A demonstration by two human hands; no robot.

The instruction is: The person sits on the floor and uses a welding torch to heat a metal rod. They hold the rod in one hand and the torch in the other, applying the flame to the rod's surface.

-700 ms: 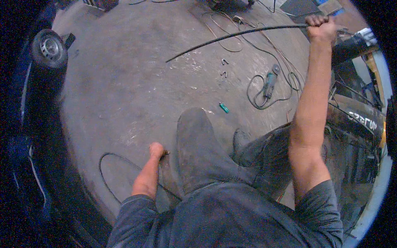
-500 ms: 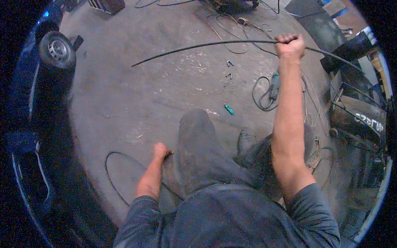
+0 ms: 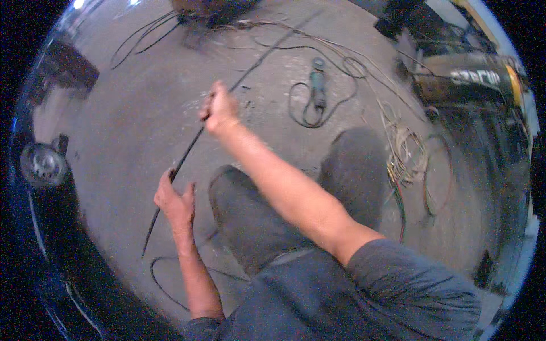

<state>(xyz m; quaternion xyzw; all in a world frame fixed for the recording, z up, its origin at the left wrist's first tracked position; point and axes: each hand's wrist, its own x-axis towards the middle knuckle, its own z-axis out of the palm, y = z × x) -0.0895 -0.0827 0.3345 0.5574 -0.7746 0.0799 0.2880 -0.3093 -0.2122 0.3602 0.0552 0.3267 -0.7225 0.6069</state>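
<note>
A long, thin dark rod (image 3: 189, 149) slants across the view from upper right to lower left, its far end blurred. My right hand (image 3: 220, 109) is closed around it near the middle, with the arm reaching across to the left. Lower down, my left hand (image 3: 177, 200) lies against the rod near its lower end, with the thumb spread apart from the fingers. The rod passes behind this hand, so part of it is hidden there. Small bent dark pieces (image 3: 249, 104) lie on the floor just right of my right hand.
A teal angle grinder (image 3: 318, 85) lies ahead with its cord looped. Pale cables (image 3: 408, 149) are heaped at the right, near a dark cylinder (image 3: 455, 79) with a yellow band. A dark cable loop (image 3: 152, 267) lies by my left forearm. A car wheel (image 3: 45, 165) stands at far left.
My right hand has swung the rod from the upper right to the left, turning it steeper. My left hand has risen from beside my knee to the rod. The view has turned too.
</note>
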